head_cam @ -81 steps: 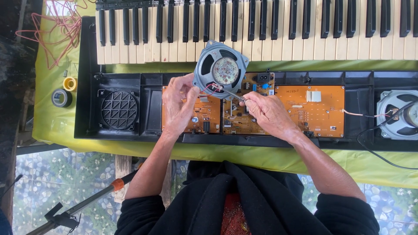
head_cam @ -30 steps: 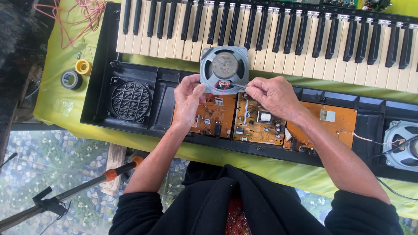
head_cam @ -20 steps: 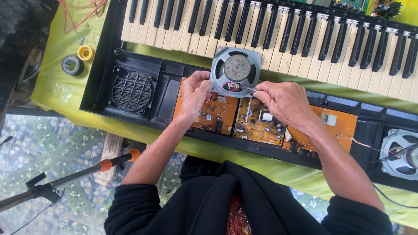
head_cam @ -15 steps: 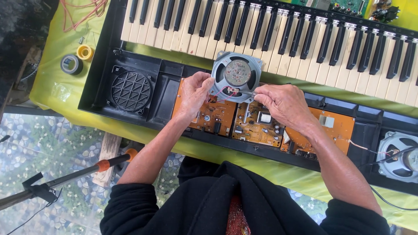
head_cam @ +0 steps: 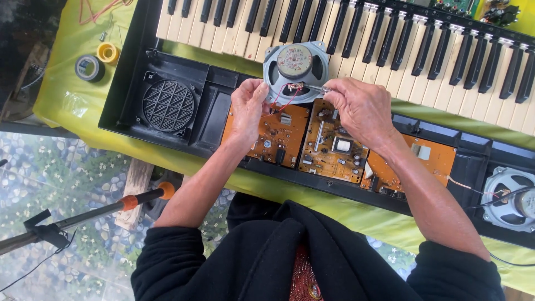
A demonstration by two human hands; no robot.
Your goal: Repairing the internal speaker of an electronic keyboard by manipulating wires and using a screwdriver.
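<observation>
speaker: I see a round grey metal speaker (head_cam: 295, 69), magnet side up, lying on the cream keys above the orange boards (head_cam: 290, 136)
left hand (head_cam: 249, 108): fingertips pinch its thin red wire (head_cam: 284, 100)
right hand (head_cam: 362, 108): fingers closed on a slim metal tool, tip at the speaker terminal
surround: black plastic case (head_cam: 212, 100) with honeycomb grille, 2 tape rolls (head_cam: 97, 60) on yellow-green cloth

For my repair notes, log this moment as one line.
left hand: holds speaker edge | right hand: thin tool at speaker terminal | speaker: over boards, red wire attached | second speaker: in case
</observation>
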